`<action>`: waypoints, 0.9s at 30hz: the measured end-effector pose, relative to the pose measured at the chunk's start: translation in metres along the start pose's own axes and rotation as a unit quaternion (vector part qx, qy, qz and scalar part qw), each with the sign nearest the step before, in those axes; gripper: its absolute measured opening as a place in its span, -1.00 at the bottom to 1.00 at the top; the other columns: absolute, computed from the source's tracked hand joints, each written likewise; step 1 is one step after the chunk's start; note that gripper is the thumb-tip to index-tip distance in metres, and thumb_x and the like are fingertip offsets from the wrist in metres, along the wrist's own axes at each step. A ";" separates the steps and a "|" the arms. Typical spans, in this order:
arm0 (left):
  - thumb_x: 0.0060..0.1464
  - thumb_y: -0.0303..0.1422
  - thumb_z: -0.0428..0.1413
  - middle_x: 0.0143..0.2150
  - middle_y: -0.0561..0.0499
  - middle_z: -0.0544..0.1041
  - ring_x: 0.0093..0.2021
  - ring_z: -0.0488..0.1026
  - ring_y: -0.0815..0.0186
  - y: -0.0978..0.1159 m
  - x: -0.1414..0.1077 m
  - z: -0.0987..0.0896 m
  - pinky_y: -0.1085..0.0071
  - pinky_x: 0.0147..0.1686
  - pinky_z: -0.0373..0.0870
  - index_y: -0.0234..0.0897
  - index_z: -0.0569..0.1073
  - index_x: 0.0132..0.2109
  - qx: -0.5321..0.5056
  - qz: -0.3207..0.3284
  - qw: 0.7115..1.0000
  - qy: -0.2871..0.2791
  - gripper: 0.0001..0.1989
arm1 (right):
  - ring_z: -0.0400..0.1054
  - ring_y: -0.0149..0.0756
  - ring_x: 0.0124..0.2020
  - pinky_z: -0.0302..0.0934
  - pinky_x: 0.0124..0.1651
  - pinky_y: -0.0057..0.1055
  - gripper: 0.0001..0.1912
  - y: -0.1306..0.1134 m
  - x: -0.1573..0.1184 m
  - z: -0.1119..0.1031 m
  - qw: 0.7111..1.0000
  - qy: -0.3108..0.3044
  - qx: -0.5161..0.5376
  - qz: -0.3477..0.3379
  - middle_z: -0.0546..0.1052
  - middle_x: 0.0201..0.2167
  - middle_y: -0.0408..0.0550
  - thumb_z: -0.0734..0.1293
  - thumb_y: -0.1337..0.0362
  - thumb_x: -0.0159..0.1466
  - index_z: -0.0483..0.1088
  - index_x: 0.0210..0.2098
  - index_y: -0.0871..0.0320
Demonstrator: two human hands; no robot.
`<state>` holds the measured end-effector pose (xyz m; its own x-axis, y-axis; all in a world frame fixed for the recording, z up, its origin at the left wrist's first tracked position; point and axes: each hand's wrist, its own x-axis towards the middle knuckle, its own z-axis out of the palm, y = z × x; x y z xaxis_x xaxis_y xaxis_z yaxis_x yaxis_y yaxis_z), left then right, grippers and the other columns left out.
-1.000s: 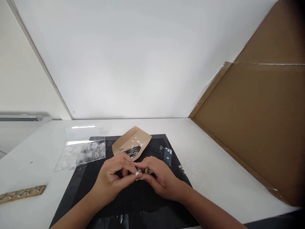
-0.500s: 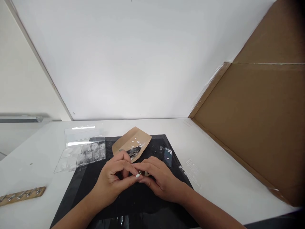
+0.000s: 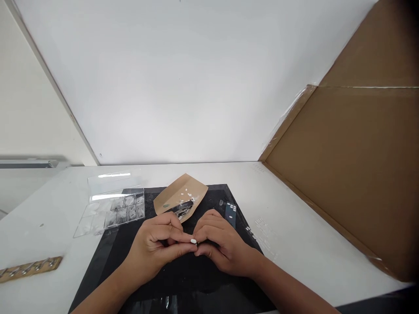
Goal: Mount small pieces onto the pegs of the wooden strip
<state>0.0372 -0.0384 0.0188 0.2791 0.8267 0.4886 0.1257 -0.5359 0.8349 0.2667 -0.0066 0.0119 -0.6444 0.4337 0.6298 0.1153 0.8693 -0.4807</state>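
Over the black mat (image 3: 183, 279), both hands meet fingertip to fingertip. My left hand (image 3: 160, 244) is closed in a pinch, with a small white oval piece like a false nail (image 3: 193, 240) at its index fingertip. My right hand (image 3: 222, 244) is also closed, its index finger and thumb pressed against the left fingertips. A tiny dark bit shows between the thumbs, and my fingers hide what it is. Just beyond the hands lies a brown paper tray (image 3: 170, 194) holding white bits and a dark-handled tool (image 3: 183, 208).
A clear compartment box (image 3: 109, 213) with its lid raised sits at left. Right of the tray is a dark card (image 3: 230, 213) with white ovals. Clear and white pieces (image 3: 263, 231) lie at right. A wooden strip with metal parts (image 3: 31, 269) lies far left; a cardboard panel (image 3: 353, 174) stands right.
The white oval piece has gone from the left thumb tip to the left index fingertip, slightly right. A brownish metallic item seen between the right fingers is now mostly hidden.
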 end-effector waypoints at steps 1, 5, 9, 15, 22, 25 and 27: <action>0.14 -0.41 0.39 -0.37 0.05 0.51 -0.57 0.42 0.50 0.000 0.000 0.000 0.51 -0.51 0.42 -0.13 0.75 -0.20 -0.003 -0.002 1.000 0.000 -0.91 | 0.47 -0.32 -0.25 0.21 -0.03 -0.23 -0.79 -0.001 0.000 0.000 1.000 0.002 0.000 0.001 0.60 -0.30 -0.13 0.29 0.12 0.54 0.41 -0.17 0.09; 0.14 -0.41 0.39 -0.36 0.05 0.54 -0.55 0.45 0.48 0.001 0.001 0.001 0.49 -0.47 0.47 -0.12 0.74 -0.14 0.010 0.008 1.000 0.010 -0.87 | 0.46 -0.33 -0.26 0.19 -0.06 -0.25 -0.78 -0.002 0.002 -0.002 1.000 0.014 -0.010 0.001 0.60 -0.30 -0.13 0.25 0.11 0.56 0.40 -0.15 0.09; 0.16 -0.45 0.37 -0.49 0.06 0.50 -0.39 0.55 0.33 0.003 0.002 0.000 0.43 -0.34 0.53 -0.15 0.72 -0.08 0.033 0.037 0.999 0.016 -0.82 | 0.42 -0.32 -0.30 0.13 -0.05 -0.22 -0.82 -0.003 0.003 -0.004 1.000 -0.002 -0.031 0.003 0.58 -0.33 -0.14 0.20 0.21 0.58 0.40 -0.11 0.08; 0.18 -0.49 0.33 -0.46 0.04 0.53 -0.36 0.58 0.31 0.006 0.002 -0.003 0.43 -0.34 0.52 -0.15 0.69 -0.03 0.048 0.062 0.997 -0.005 -0.77 | 0.40 -0.31 -0.28 0.08 0.01 -0.17 -0.78 -0.002 0.002 -0.004 0.999 -0.011 -0.031 0.017 0.55 -0.35 -0.15 0.16 0.25 0.58 0.36 -0.19 0.09; 0.18 -0.51 0.32 -0.25 -0.01 0.59 -0.53 0.47 0.48 0.004 0.000 -0.005 0.49 -0.49 0.47 -0.15 0.69 -0.10 0.048 0.047 0.998 -0.007 -0.81 | 0.38 -0.31 -0.27 0.07 -0.02 -0.19 -0.78 -0.003 0.002 -0.005 0.998 -0.038 -0.047 0.015 0.51 -0.35 -0.15 0.17 0.23 0.57 0.33 -0.21 0.09; 0.20 -0.53 0.29 -0.26 -0.04 0.60 -0.47 0.51 0.41 0.004 -0.001 -0.004 0.51 -0.52 0.44 -0.18 0.67 -0.11 0.069 0.052 0.996 -0.023 -0.83 | 0.36 -0.31 -0.29 0.07 -0.03 -0.20 -0.79 -0.002 0.002 -0.006 0.997 -0.047 -0.062 0.017 0.49 -0.36 -0.15 0.16 0.26 0.56 0.33 -0.22 0.09; 0.19 -0.55 0.27 -0.37 -0.01 0.56 -0.38 0.56 0.32 0.004 -0.001 -0.004 0.47 -0.45 0.47 -0.20 0.64 -0.11 0.098 0.074 0.992 -0.026 -0.82 | 0.34 -0.32 -0.30 0.08 -0.05 -0.21 -0.79 -0.002 0.001 -0.005 0.996 -0.045 -0.074 0.014 0.48 -0.37 -0.16 0.16 0.27 0.56 0.33 -0.22 0.10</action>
<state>0.0339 -0.0402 0.0224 0.3569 0.7292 0.5838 0.2616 -0.6780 0.6869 0.2696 -0.0068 0.0171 -0.7041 0.4403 0.5572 0.2392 0.8858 -0.3977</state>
